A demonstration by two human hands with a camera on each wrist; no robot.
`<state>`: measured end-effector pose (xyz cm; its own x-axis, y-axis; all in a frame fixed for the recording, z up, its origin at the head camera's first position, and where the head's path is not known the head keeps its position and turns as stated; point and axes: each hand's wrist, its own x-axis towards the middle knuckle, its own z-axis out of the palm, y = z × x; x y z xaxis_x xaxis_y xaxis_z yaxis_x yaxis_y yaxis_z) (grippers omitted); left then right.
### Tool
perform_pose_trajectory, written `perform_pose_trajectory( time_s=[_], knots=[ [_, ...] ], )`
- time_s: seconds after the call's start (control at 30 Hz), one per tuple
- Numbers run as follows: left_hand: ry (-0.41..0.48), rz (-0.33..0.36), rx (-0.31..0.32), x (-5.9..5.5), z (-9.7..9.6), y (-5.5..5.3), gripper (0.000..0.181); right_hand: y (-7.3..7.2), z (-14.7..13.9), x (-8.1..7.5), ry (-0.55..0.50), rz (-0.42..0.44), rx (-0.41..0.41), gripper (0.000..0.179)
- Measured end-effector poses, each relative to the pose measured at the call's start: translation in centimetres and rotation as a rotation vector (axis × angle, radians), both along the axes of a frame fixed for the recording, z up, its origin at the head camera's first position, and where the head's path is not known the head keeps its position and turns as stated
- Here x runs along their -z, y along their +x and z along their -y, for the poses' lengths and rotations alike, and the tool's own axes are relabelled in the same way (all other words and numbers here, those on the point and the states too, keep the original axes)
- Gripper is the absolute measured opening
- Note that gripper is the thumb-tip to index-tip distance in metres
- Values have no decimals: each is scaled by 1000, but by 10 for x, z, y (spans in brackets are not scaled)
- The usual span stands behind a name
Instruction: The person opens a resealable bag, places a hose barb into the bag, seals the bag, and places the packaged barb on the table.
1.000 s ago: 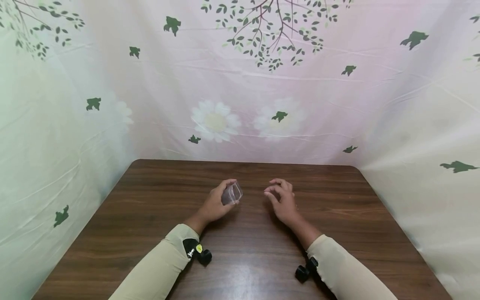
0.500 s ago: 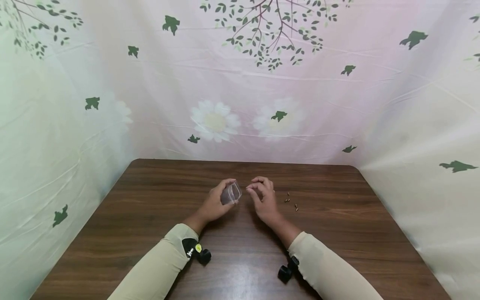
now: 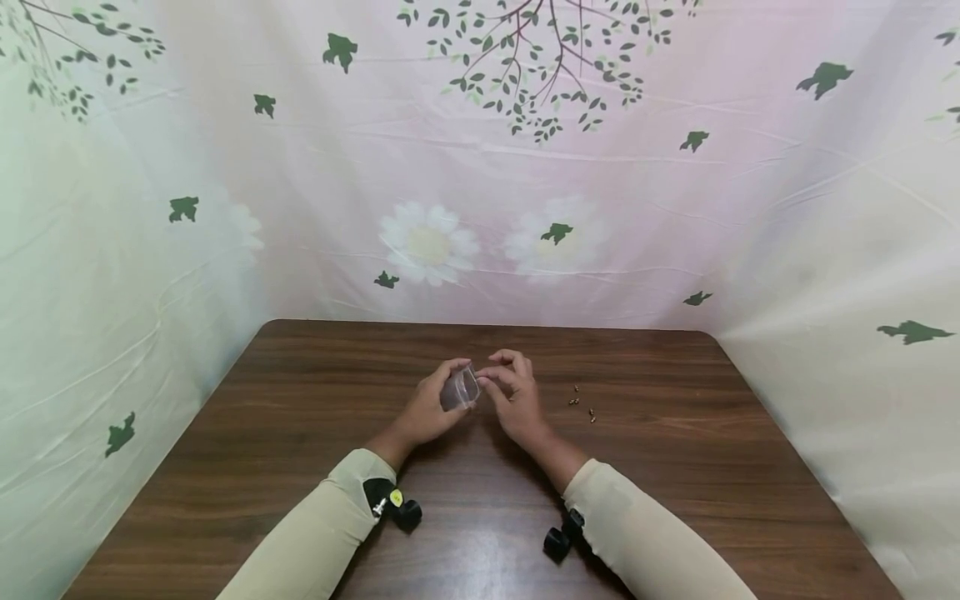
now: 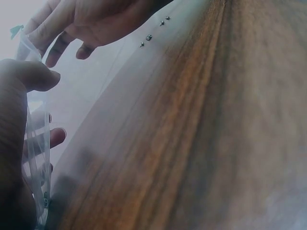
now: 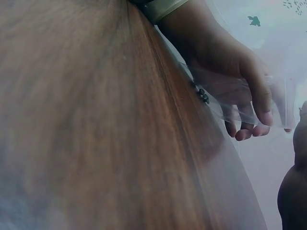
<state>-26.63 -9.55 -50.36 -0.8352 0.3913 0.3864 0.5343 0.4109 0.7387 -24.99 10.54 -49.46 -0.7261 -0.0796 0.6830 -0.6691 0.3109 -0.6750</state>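
clear cup [image 3: 458, 390], clasped by left hand [image 3: 426, 412], tilts sideways, mouth toward right hand [image 3: 517, 404], whose grip is unclear.

Hands [image 4: 96, 21] at clear container [image 4: 36, 103]

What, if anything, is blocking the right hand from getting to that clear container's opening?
Nothing visible: the right hand has its fingers at the open end of the clear container, which the left hand holds. The small shiny pieces on the table lie off to the right.

No text seems legible in these views.
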Motion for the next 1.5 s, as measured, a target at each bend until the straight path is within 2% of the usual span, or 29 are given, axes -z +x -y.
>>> perform_pose_trajectory(
  time_s=[0.2, 0.43, 0.63, 0.83, 1.03, 1.23, 1.4, 1.5],
  knots=[
    [9, -4, 2, 0, 0, 0, 71, -1, -5, 2, 5, 18, -3, 14],
    [-6, -5, -5, -1, -4, 0, 73, -3, -27, 5, -11, 13, 62, 12],
    [-4, 28, -2, 1, -4, 3, 73, -4, -47, 7, 17, 64, 114, 11],
    [19, 10, 0, 0, -4, 2, 72, -7, -63, 4, 39, 113, 131, 12],
    [11, 25, 8, -4, -4, 1, 72, -6, -83, 5, -9, 84, 151, 10],
    [5, 35, 9, -6, -3, 2, 73, -5, -111, 8, -25, 95, 210, 12],
    [0, 30, 0, -5, -3, 2, 73, -5, -131, 7, -5, 148, 261, 13],
    [8, 30, 1, -4, -2, 2, 72, -7, -138, 6, 25, 228, 300, 15]
  ],
)
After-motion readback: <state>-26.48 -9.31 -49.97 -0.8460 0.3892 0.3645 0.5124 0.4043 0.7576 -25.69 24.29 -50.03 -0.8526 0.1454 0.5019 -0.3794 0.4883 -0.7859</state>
